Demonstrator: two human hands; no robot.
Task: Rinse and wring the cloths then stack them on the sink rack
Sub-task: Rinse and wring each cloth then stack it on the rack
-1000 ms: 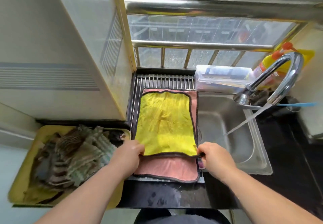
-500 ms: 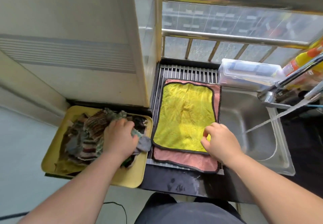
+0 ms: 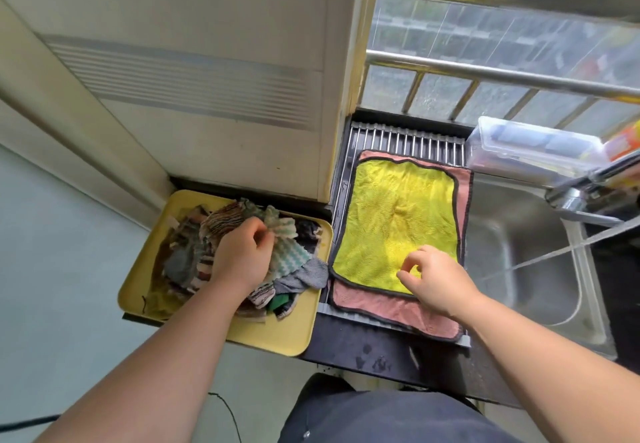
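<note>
The yellow cloth [image 3: 394, 221] lies flat and spread open on the sink rack [image 3: 405, 139]. Its long axis runs away from the person, leaning slightly to the right at the far end. It sits on top of a pink cloth [image 3: 391, 311] laid the same way, which shows as a border along the far, right and near sides. The rack's metal rods run away from the person and stay bare beyond the two cloths.

The right hand [image 3: 440, 280] is over the near right corner of the yellow cloth, palm down, forearm coming in from the lower right. Its fingers [image 3: 405, 274] are loosely curled and grip nothing that can be seen.

The left hand [image 3: 242, 259] reaches forward into a pile of cloths [image 3: 194, 259] on a yellow tray [image 3: 277, 338] just left of the rack. Knuckles up, its thumb and fingertips pinch the far edge of a green-and-white cloth [image 3: 291, 255] on the pile.

To the right, a thin stream of water [image 3: 554, 252] runs from the tap [image 3: 581, 197] into the sink [image 3: 519, 235]. The dark worktop [image 3: 363, 352] in front of the rack has wet spots.
</note>
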